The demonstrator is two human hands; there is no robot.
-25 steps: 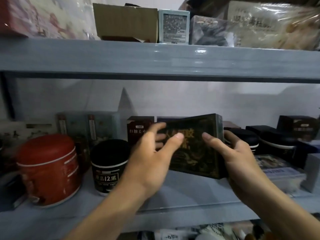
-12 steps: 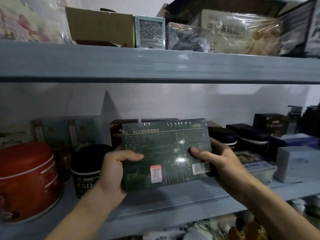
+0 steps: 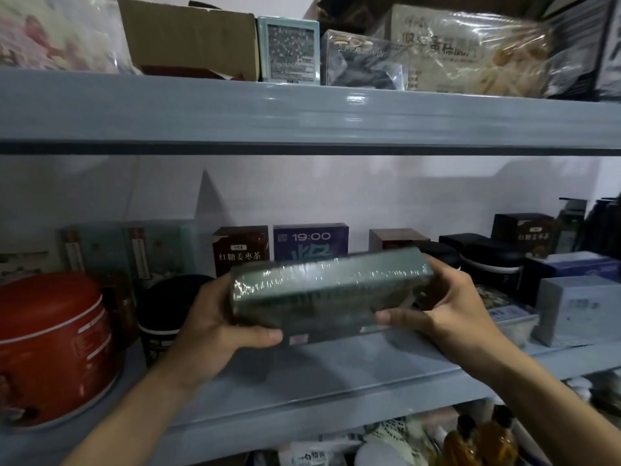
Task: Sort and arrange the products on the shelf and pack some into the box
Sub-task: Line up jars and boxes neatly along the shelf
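Observation:
A dark green box wrapped in shiny film (image 3: 329, 290) is held in the air just above the middle shelf (image 3: 336, 381). It is tipped so that its narrow long side faces me. My left hand (image 3: 215, 324) grips its left end, thumb across the lower face. My right hand (image 3: 450, 304) grips the right end, fingers behind and thumb underneath. Behind it stand a dark red tea box (image 3: 240, 248) and a purple box marked 19:00 (image 3: 311, 242).
On the middle shelf a red tin (image 3: 50, 344) and a black jar (image 3: 168, 311) sit at the left; black jars (image 3: 490, 267) and grey-blue boxes (image 3: 578, 307) at the right. The upper shelf (image 3: 302, 112) carries a cardboard box (image 3: 188, 38) and wrapped packages. Bottles (image 3: 480, 438) stand below.
The green box was taken off the shelf, turned from its front to its back, and is now tipped flat with its narrow side toward me. Both hands keep hold.

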